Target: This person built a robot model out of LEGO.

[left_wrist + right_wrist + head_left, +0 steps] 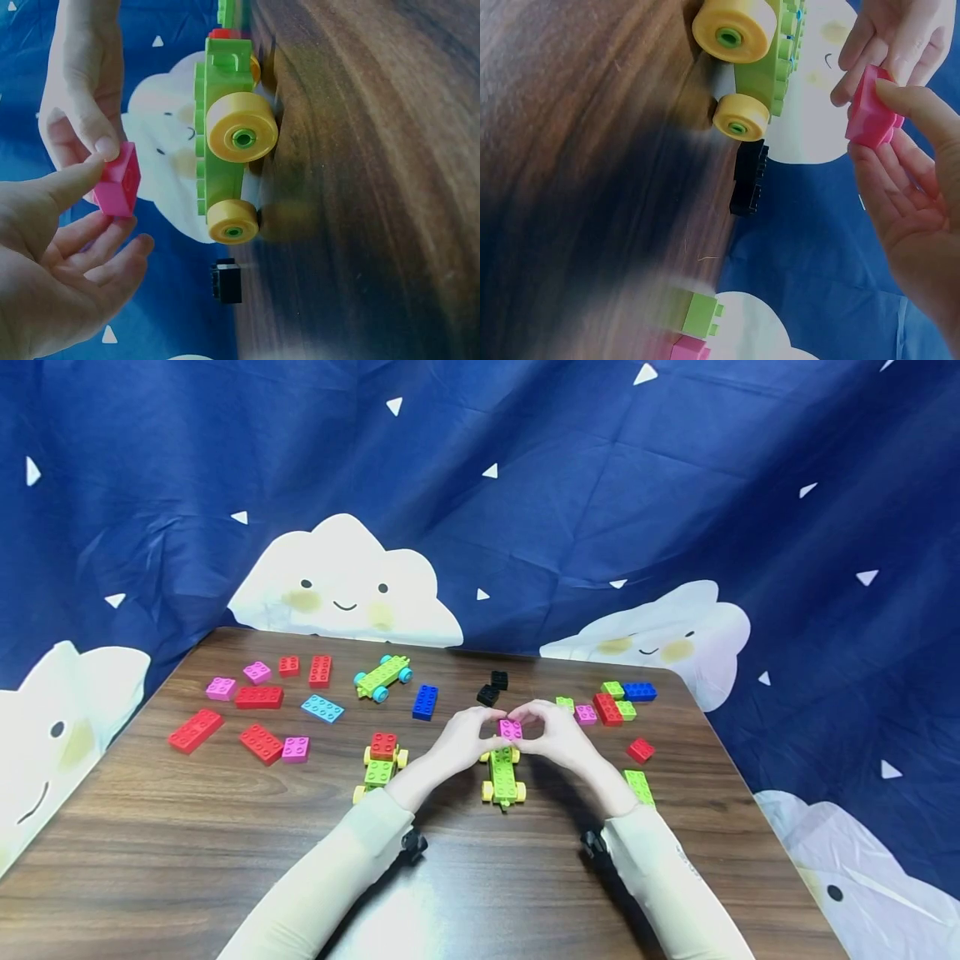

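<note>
A pink toy brick [510, 729] is pinched between the fingertips of both hands, raised above a green car base with yellow wheels [503, 774]. My left hand [467, 742] grips it from the left side, my right hand [556, 735] from the right. In the left wrist view the pink brick [118, 182] hangs apart from the car base [225, 142], whose studs are bare. The right wrist view shows the same pink brick [871, 109] between thumbs and fingers, with yellow wheels [735, 30] on the table side.
Left of the hands stands another yellow-wheeled car with a red brick [384, 745] on it. A blue-wheeled car base [383, 677] is farther back. Two black bricks [488, 695] lie behind the hands. Loose red bricks [259, 697] lie left; green, blue and red bricks [608, 709] lie right.
</note>
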Tool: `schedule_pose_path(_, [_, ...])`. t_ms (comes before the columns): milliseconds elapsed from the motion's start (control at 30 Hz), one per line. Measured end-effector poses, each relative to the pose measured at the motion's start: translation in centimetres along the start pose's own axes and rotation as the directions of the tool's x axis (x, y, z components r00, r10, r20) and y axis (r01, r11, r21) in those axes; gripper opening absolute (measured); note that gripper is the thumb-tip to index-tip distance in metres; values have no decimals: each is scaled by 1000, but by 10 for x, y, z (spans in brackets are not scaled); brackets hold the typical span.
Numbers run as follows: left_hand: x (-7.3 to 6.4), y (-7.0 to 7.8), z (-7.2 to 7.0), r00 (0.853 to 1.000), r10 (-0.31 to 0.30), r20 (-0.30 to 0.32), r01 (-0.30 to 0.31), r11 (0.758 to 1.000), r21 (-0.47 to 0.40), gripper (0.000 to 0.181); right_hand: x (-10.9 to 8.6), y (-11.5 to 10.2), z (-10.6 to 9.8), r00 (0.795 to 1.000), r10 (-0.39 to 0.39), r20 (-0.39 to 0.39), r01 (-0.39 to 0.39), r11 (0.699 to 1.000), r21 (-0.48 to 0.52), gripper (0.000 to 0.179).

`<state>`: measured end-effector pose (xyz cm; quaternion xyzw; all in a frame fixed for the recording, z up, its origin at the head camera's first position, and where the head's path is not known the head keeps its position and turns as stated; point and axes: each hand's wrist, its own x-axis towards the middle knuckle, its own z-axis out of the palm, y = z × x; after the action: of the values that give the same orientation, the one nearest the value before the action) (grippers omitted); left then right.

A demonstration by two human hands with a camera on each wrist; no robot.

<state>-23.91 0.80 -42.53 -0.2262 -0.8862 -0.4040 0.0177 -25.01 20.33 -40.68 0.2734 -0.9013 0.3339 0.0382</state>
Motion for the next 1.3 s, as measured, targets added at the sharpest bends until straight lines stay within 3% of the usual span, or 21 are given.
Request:
schedule_pose_path(300, [0, -3, 2, 1000, -12, 2, 12, 1000, -21, 39, -1, 4, 3, 1000, -2, 24, 1, 1000, 13, 37])
schedule_pose_path(833, [1, -7, 5, 998, -48, 37, 49, 999, -24, 39, -5, 14, 1, 990, 62, 130, -71, 996, 60, 37])
schedule_pose_path(1100, [1, -9, 6, 996, -72, 50, 74, 997, -28, 45, -5, 17, 4, 988, 65, 137, -74, 995, 65, 34])
schedule_pose_path(1300, [-1, -8, 5, 993, -94, 65, 97, 994, -41, 39, -5, 17, 5, 987, 64, 150, -74, 996, 58, 33])
